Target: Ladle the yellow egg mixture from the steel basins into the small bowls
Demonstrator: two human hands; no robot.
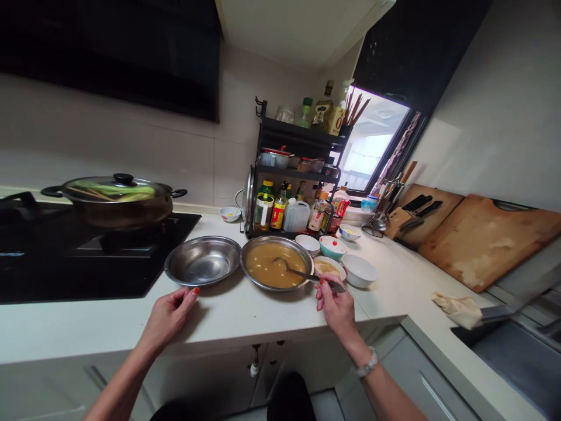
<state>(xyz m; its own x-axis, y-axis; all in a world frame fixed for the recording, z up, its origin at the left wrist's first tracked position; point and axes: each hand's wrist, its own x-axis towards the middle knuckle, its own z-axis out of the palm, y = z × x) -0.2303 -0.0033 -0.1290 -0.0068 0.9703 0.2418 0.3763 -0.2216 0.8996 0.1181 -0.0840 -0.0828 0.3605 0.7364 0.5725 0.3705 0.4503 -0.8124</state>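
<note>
My right hand (337, 304) grips the dark handle of a metal spoon (302, 273). The spoon's bowl end dips into a cloudy brown liquid with pale bits, in a round steel dish (250, 280). To the left sits a second steel dish (202, 261), shiny inside, its rim close to the first. My left hand (170, 313) hovers at the near edge of this second dish, fingers curled in and thumb laid against them; I see nothing in it. Beside the right hand are a bowl with light brown sauce (328, 268) and a white bowl (360, 271).
A lidded pan (123, 202) with greens inside stands on the black hob (131, 280) at left. Behind the dishes is a black rack (302, 171) of bottles. Small bowls, a knife block (407, 216), cutting boards (495, 240) and a cloth (458, 309) are at right.
</note>
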